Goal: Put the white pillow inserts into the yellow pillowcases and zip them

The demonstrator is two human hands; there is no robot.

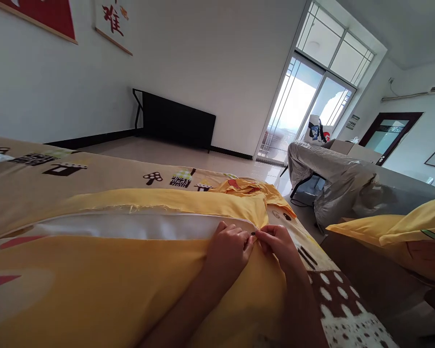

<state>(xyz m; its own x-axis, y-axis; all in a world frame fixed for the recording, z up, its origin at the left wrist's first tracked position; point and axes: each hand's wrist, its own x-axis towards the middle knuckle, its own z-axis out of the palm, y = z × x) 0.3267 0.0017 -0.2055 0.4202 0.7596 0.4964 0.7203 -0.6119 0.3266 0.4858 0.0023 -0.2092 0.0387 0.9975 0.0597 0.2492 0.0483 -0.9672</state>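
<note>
A yellow fabric cover point(130, 275) with pink and pale printed patches spreads in front of me, its long opening showing a white inner piece point(130, 226). At the right end of that opening, my left hand point(229, 245) is closed in a pinch on the cover's edge. My right hand point(278, 245) pinches the cover's corner right beside it, fingertips almost touching the left ones. Between the fingertips shows a small dark piece point(253, 234), too small to name for sure. Loose threads hang along the upper flap's frayed edge.
Beneath the cover lies a patterned beige sheet point(105, 169); crumpled orange-yellow cloth point(253, 188) lies at its far edge. More yellow cloth point(391, 232) is at right. Behind stand plastic-covered furniture point(348, 179), a black folded panel point(177, 118) and a glass door point(297, 106).
</note>
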